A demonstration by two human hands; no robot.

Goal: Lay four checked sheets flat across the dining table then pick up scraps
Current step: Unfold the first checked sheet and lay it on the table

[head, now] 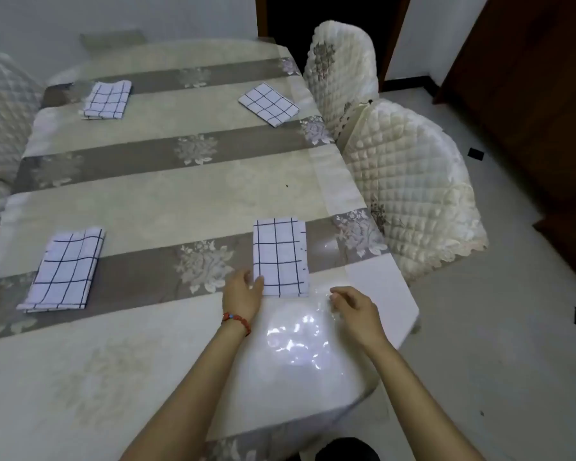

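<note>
Left hand point(243, 291), red bead bracelet point(236, 319) at the wrist, has fingertips touching the near-left corner of the nearest checked sheet point(280, 257); fingers look fairly straight, so a released grip pressing the cloth, not pinching it. Right hand point(354, 309) hovers just right of that sheet's near edge, fingers loosely curled, grasping nothing visible, though glare on the clear cover blurs the fingertips, so a tiny scrap there can't be ruled out. Well left of the left hand lies the second sheet point(64, 271), slightly skewed. Far beyond both hands sit the far-left sheet point(107, 99) and far-right sheet point(269, 104), the latter rotated. All four are on the tabletop point(167, 194), so laying looks nearly done; scraps step likely not yet begun. Risks: the glossy cover is probably slick, so a sideways nudge could slide or rumple the nearest sheet; it also lies close to the right edge. Sheets look folded, layers not countable. Scraps hard to make out: only a tiny dark speck point(286, 186) beyond the nearest sheet. Quilted chair covers point(409, 181) on the right; near table edge cut off.
</note>
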